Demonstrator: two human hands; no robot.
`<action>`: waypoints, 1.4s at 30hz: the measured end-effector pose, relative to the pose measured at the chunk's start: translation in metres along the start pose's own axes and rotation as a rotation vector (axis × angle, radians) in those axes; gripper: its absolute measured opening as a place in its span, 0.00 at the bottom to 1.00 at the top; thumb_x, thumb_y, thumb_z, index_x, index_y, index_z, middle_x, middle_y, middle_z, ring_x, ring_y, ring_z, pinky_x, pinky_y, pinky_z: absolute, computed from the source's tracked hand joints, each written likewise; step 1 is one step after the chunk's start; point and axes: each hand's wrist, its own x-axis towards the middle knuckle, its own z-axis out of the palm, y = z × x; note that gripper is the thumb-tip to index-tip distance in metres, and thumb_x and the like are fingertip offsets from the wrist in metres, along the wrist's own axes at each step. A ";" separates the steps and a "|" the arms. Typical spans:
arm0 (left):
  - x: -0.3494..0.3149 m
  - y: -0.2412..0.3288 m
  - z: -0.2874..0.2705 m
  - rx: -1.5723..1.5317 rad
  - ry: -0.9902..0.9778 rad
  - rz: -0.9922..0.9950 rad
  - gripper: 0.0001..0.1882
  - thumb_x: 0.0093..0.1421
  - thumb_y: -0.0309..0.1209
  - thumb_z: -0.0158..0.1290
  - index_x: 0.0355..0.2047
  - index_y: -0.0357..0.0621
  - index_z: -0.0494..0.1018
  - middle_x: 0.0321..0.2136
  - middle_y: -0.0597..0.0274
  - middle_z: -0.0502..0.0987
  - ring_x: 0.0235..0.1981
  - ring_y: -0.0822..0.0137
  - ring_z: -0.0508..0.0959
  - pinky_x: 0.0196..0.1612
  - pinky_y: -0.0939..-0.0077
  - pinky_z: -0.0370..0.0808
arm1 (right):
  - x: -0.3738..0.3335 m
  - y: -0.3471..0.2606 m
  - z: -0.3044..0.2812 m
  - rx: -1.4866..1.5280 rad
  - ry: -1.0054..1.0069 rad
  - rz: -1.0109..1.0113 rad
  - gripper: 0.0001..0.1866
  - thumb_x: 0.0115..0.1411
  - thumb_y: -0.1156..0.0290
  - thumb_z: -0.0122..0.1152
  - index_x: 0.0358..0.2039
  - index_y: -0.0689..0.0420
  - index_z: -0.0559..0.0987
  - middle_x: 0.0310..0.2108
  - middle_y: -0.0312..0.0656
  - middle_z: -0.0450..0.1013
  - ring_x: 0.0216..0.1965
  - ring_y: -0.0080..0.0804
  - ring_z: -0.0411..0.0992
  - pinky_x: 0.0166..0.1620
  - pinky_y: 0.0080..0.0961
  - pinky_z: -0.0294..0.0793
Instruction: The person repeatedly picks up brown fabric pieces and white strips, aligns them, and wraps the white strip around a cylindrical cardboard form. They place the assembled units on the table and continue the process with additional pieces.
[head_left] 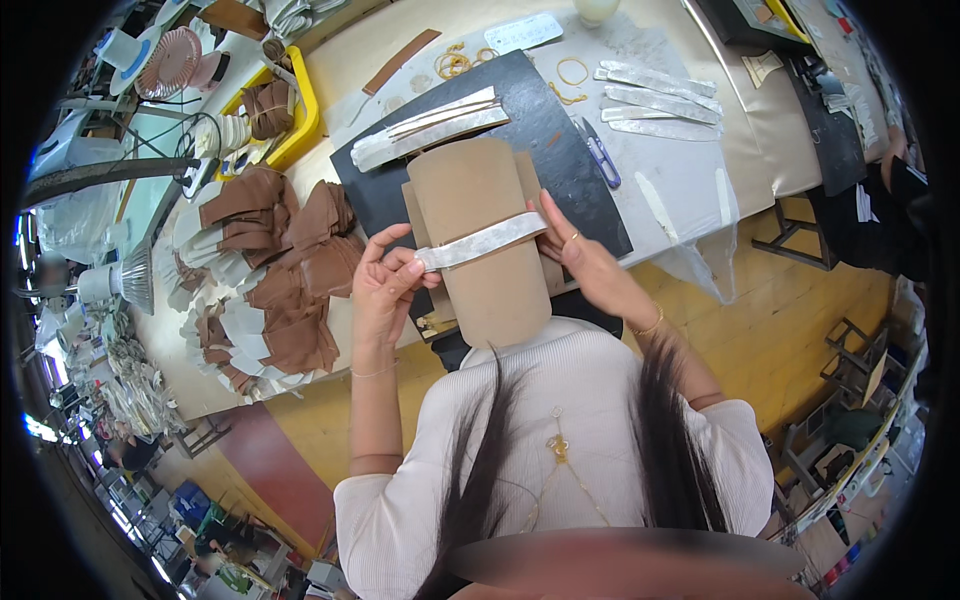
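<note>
A tan, round-ended panel [475, 185] lies lengthwise in front of me, over a wider piece of tan board that shows at both sides. Across its middle runs a mottled white-grey strip [485, 242], with a thin brown edge showing along its lower side. My left hand [388, 285] pinches the strip's left end between thumb and fingers, just off the panel's side. At the opposite end, my right hand [592, 268] holds the strip against the panel's right edge; some of its fingertips are hidden there.
Under the work lies a black mat [590, 205] with a stack of pale strips [430, 135]. Purple-handled snips [602, 160] rest at its right edge, near more whitish strips [660, 98]. Brown leather pieces [295, 290] are heaped at left, below a yellow tray [311, 112].
</note>
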 end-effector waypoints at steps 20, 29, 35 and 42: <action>0.105 0.074 -0.013 1.017 0.336 0.177 0.11 0.57 0.25 0.53 0.39 0.35 0.75 0.28 0.61 0.77 0.26 0.74 0.76 0.29 0.81 0.70 | 0.091 -0.002 -0.217 -1.404 0.660 -0.236 0.10 0.51 0.72 0.61 0.36 0.53 0.82 0.37 0.37 0.73 0.38 0.34 0.70 0.43 0.30 0.69; 0.145 0.101 -0.038 1.548 0.376 0.457 0.14 0.51 0.33 0.58 0.36 0.37 0.77 0.32 0.46 0.75 0.33 0.52 0.77 0.41 0.63 0.72 | 0.095 -0.006 -0.227 -1.332 0.557 -0.193 0.04 0.56 0.74 0.55 0.33 0.59 0.74 0.29 0.46 0.75 0.30 0.46 0.73 0.34 0.35 0.70; 0.224 0.096 -0.051 1.852 0.292 0.205 0.18 0.46 0.33 0.61 0.35 0.34 0.75 0.33 0.41 0.77 0.38 0.47 0.77 0.43 0.60 0.73 | 0.085 -0.006 -0.251 -0.748 0.770 -0.194 0.09 0.66 0.67 0.45 0.40 0.58 0.64 0.27 0.44 0.74 0.21 0.34 0.75 0.27 0.30 0.70; 0.247 0.085 -0.062 1.833 0.303 0.097 0.16 0.41 0.29 0.64 0.30 0.39 0.74 0.30 0.46 0.78 0.35 0.49 0.78 0.39 0.62 0.73 | 0.053 -0.022 -0.290 -0.810 0.968 -0.139 0.10 0.66 0.64 0.45 0.42 0.57 0.65 0.27 0.40 0.73 0.15 0.23 0.66 0.21 0.23 0.66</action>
